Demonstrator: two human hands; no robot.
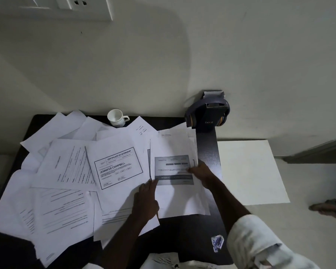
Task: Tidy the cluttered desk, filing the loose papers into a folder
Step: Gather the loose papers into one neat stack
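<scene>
**Sleeve (260, 245) and two hands at the paper stack (175, 200)**

White sleeve of the right arm is closest, bottom right, cut by the frame edge. Beside it the dark table (182, 235) shows a bare strip at the near edge and along the right edge, w/ a small sticker (217, 242) near the corner. Loose papers (66, 200) cover the rest, left to centre, overlapping; some hang over the left and near edges. The squared stack lies at the right side, just beside a certificate (116, 167).

Left hand (145, 200): fingers rather straight, holding nothing, lying against the stack's left edge. Right hand (202, 173): fingertips on the top sheet at the right edge. If its other fingers curl under the sheets, I cannot tell.

At the back edge stand a cup (116, 118) and headphones (208, 113) on a dark box. Print on most sheets is too blurred to read. Right of the table is a white flat surface (250, 171). A foot (326, 207) is cut off at the frame.
</scene>
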